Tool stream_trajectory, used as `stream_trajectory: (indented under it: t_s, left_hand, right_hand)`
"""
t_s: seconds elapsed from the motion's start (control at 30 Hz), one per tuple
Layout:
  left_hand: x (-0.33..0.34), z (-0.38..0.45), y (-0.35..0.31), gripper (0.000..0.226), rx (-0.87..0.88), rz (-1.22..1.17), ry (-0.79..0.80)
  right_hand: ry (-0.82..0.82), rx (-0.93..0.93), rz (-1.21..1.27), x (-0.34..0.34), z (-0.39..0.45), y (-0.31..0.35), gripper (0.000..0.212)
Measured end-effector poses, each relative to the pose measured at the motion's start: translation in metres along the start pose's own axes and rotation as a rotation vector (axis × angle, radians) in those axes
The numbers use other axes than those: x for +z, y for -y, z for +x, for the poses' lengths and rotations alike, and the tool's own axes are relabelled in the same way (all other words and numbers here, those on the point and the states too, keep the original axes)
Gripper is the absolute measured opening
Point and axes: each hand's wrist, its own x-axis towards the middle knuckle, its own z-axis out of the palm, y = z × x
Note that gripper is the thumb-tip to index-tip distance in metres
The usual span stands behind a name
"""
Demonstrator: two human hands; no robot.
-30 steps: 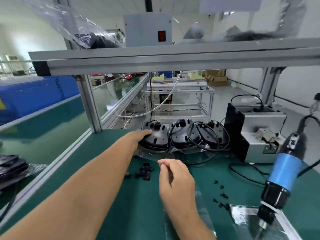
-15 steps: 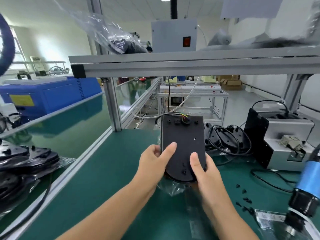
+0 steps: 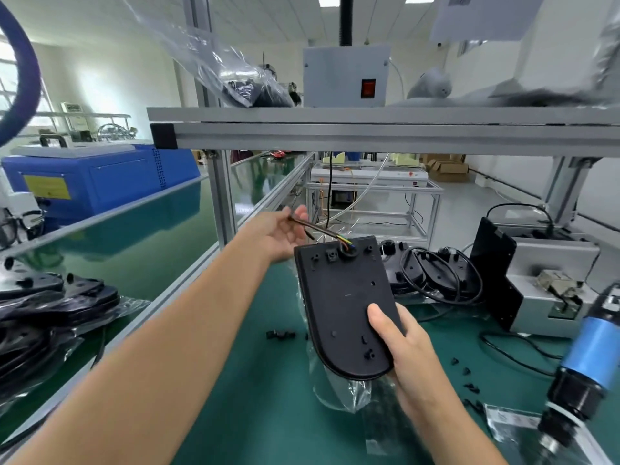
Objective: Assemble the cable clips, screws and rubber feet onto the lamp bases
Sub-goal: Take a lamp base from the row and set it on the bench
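Observation:
A black lamp base (image 3: pixel 345 303) is lifted above the green bench, underside facing me, rounded end nearest. My right hand (image 3: pixel 402 344) grips its lower right edge with the thumb laid on the flat face. My left hand (image 3: pixel 281 233) pinches the base's cable (image 3: pixel 315 228), which runs out of the hole at the base's far end with coloured wires showing. More black lamp bases (image 3: pixel 426 273) with coiled cables lie behind. Small black clips (image 3: pixel 280 334) lie on the mat to the left, and other small black parts (image 3: pixel 468 377) to the right.
A blue electric screwdriver (image 3: pixel 583 367) hangs at the right edge. A grey screw feeder machine (image 3: pixel 553 286) stands behind it. Bagged black parts (image 3: pixel 43 307) pile up on the conveyor at left. Clear plastic bags (image 3: pixel 339 391) lie under the base. An aluminium shelf (image 3: pixel 369 129) spans overhead.
Both hands first lifted one base from the row. Since then my left hand has let go of the base's left edge and taken its cable, pulling it out to the left.

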Motion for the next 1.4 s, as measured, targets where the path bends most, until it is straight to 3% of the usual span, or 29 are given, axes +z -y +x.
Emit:
stream_trajectory:
  t_s: [0.3, 0.5, 0.63, 0.7, 0.83, 1.0, 1.1, 1.2, 1.27, 1.3, 1.4]
  left_hand:
    - [-0.026, -0.074, -0.027, 0.019, 0.132, 0.381, 0.172]
    - [-0.057, -0.114, -0.011, 0.021, 0.188, 0.554, 0.27]
    - [-0.074, -0.129, 0.002, 0.018, 0.214, 0.59, 0.301]
    - [-0.08, -0.133, 0.007, 0.017, 0.244, 0.595, 0.304]
    - [-0.087, -0.138, 0.008, 0.017, 0.285, 0.585, 0.299]
    - [-0.089, -0.14, 0.012, 0.017, 0.293, 0.593, 0.299]
    - [-0.088, -0.142, 0.02, 0.016, 0.297, 0.619, 0.324]
    - [-0.087, -0.146, 0.032, 0.015, 0.329, 0.695, 0.352]
    - [-0.086, -0.148, 0.039, 0.015, 0.359, 0.748, 0.371]
    - [-0.085, -0.149, 0.041, 0.015, 0.371, 0.785, 0.379]
    - [-0.078, -0.153, 0.043, 0.02, 0.364, 0.937, 0.424]
  right_hand:
    - [-0.096, 0.322, -0.048, 0.012, -0.059, 0.02, 0.034]
    - [-0.303, 0.415, -0.346, 0.028, -0.121, 0.002, 0.036]
    - [-0.304, 0.501, -0.472, 0.037, -0.136, 0.005, 0.04]
    - [-0.294, 0.494, -0.599, 0.041, -0.14, 0.008, 0.041]
    - [-0.174, 0.443, -1.098, 0.043, -0.141, 0.021, 0.051]
    - [-0.095, 0.489, -1.188, 0.038, -0.133, 0.025, 0.058]
    - [-0.077, 0.452, -1.373, 0.028, -0.128, 0.021, 0.068]
    - [-0.198, 0.325, -1.558, 0.024, -0.119, 0.026, 0.073]
    - [-0.311, 0.117, -1.324, 0.026, -0.102, 0.036, 0.066]
    - [-0.315, 0.052, -1.048, 0.03, -0.09, 0.043, 0.062]
    - [-0.103, 0.224, -0.128, 0.053, -0.038, 0.068, 0.06]
